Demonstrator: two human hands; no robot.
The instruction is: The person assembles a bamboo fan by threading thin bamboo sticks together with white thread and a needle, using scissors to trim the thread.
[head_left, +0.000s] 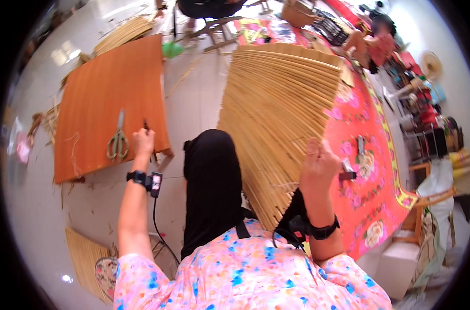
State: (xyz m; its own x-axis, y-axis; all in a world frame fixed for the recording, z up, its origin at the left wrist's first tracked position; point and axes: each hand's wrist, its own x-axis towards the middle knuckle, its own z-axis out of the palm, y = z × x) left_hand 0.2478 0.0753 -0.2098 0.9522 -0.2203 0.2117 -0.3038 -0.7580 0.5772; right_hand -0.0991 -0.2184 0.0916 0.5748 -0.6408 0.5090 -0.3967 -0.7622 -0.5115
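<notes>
A large mat of thin bamboo strips [276, 113] lies slanted across my right thigh and stretches out in front of me. My right hand [319, 165] grips its right edge, with loose thread ends beside the fingers. My left hand [143, 142] is closed over the near right corner of the orange-brown wooden table [113, 77]. A short, thin dark object [146, 124] sticks up from that fist; its kind is too small to make out. Left of this hand, scissors with pale green handles [118, 144] rest on the tabletop, and a loose thread [75, 155] lies further left.
A red floral mat [369, 196] covers the floor at right, with a small tool [360, 145] on it. Another person [380, 49] sits at the far right near a fan [430, 65]. Strips [124, 34] lie beyond the table; a wooden chair [415, 217] stands at right.
</notes>
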